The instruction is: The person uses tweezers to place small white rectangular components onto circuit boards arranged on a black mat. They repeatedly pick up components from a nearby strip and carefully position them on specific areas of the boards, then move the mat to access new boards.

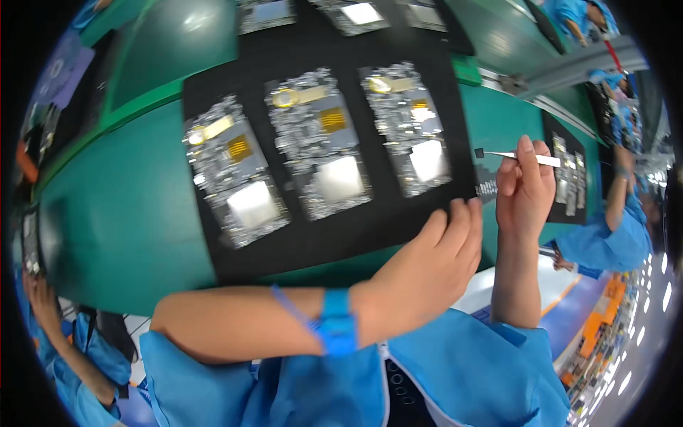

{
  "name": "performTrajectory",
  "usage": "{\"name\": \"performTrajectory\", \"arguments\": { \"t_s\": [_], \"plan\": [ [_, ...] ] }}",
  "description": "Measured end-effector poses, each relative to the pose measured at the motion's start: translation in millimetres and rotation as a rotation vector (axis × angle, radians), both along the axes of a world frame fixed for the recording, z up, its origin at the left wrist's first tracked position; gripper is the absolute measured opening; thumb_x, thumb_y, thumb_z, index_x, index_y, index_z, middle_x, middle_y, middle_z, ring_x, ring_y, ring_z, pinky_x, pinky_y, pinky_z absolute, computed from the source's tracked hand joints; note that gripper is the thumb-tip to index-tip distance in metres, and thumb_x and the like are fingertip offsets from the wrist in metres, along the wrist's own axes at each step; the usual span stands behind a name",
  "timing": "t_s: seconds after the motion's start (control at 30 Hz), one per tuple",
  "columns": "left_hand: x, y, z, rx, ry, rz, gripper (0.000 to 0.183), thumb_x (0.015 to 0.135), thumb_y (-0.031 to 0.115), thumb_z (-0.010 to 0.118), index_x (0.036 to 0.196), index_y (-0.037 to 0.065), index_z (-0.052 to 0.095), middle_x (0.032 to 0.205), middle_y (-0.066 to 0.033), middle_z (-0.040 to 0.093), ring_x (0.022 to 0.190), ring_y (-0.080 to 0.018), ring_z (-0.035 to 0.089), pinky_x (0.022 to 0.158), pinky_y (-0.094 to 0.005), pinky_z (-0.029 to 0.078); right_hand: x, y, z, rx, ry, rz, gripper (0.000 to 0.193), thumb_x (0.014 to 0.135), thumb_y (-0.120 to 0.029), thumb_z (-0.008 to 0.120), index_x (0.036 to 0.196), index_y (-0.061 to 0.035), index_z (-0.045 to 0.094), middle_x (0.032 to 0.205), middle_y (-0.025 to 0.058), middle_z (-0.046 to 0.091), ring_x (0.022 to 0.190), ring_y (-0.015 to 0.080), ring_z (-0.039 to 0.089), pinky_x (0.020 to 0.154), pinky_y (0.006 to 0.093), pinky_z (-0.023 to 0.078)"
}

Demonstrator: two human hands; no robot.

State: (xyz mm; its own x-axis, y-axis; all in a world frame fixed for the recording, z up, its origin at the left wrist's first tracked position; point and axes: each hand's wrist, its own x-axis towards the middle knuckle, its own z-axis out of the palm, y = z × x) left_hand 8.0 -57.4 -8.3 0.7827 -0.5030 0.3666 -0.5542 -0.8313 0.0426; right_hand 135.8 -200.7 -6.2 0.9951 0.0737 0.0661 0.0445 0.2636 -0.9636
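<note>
My right hand [528, 186] pinches a pair of tweezers [546, 161], whose tips point left and hold a small black square piece [479, 153]. Just past the right edge of a black mat [341, 245], that piece hangs over the green surface. My left hand [435, 249] reaches across to the mat's lower right corner, palm down, fingers stretched out, with nothing visible in it. Its fingertips are beside a dark sheet with small marks [486, 188], partly hidden. On the mat lie a left circuit board [222, 160], a middle circuit board [302, 139] and a right circuit board [400, 121].
More circuit boards [348, 14] lie on dark mats at the far edge, and others [568, 174] lie to the right. A green rail [146, 99] crosses behind my mat. Co-workers in blue sit at right [605, 238] and lower left [82, 363].
</note>
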Motion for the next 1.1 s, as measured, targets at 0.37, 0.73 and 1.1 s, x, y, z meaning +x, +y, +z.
{"name": "performTrajectory", "arguments": {
  "t_s": [0.37, 0.73, 1.1],
  "plan": [
    [-89, 115, -13, -0.105, 0.146, 0.585, 0.060, 0.078, 0.037, 0.067, 0.112, -0.011, 0.056, 0.114, -0.0290, 0.051, 0.106, -0.0439, 0.051, 0.086, -0.0463, 0.047, -79, 180, -8, -0.070, 0.226, 0.394, 0.029, 0.084, -0.004, 0.067, 0.089, -0.0037, 0.039, 0.065, 0.0096, 0.060, 0.049, 0.0090, 0.059, 0.040, 0.0182, 0.046],
    [-91, 114, -36, -0.123, -0.029, 0.618, 0.045, 0.089, 0.031, 0.052, 0.104, -0.011, 0.061, 0.107, -0.0276, 0.057, 0.105, -0.0428, 0.055, 0.085, -0.0417, 0.053, -102, 189, -18, -0.283, -0.021, 0.322, 0.025, 0.086, -0.001, 0.063, 0.086, -0.0018, 0.039, 0.067, 0.0074, 0.058, 0.059, 0.0109, 0.064, 0.045, 0.0195, 0.052],
    [-92, 115, -37, -0.130, -0.039, 0.618, 0.046, 0.087, 0.034, 0.057, 0.103, -0.009, 0.062, 0.108, -0.0274, 0.058, 0.104, -0.0435, 0.056, 0.080, -0.0431, 0.054, -100, 188, -18, -0.320, -0.051, 0.352, 0.026, 0.086, -0.001, 0.063, 0.087, -0.0032, 0.036, 0.066, 0.0083, 0.059, 0.055, 0.0106, 0.063, 0.045, 0.0195, 0.050]
  ]
}}
